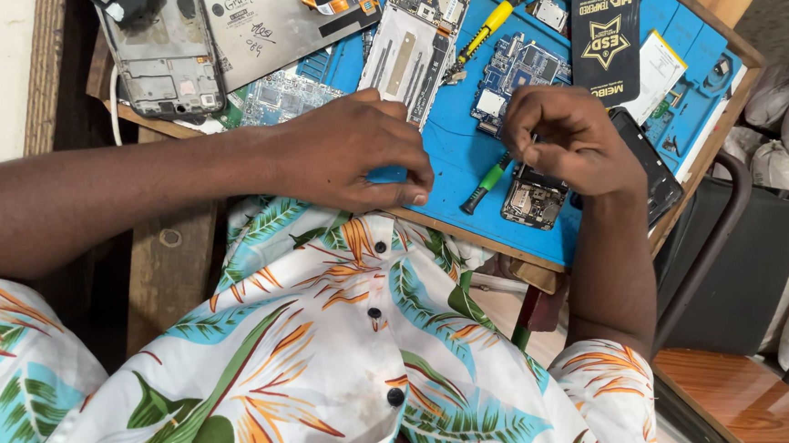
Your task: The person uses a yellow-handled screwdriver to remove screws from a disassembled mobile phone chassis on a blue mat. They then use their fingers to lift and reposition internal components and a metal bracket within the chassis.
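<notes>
My left hand rests palm down on the blue work mat near its front edge, fingers curled together, nothing visibly in it. My right hand hovers over a small opened phone body, fingers pinched together on something too small to make out. A green-handled screwdriver lies on the mat between the two hands, its tip toward my right hand. A black phone lies partly under my right wrist.
Circuit boards, a phone frame, a yellow-handled screwdriver, a black flat package and an opened phone shell crowd the back of the wooden table. A dark chair stands at right.
</notes>
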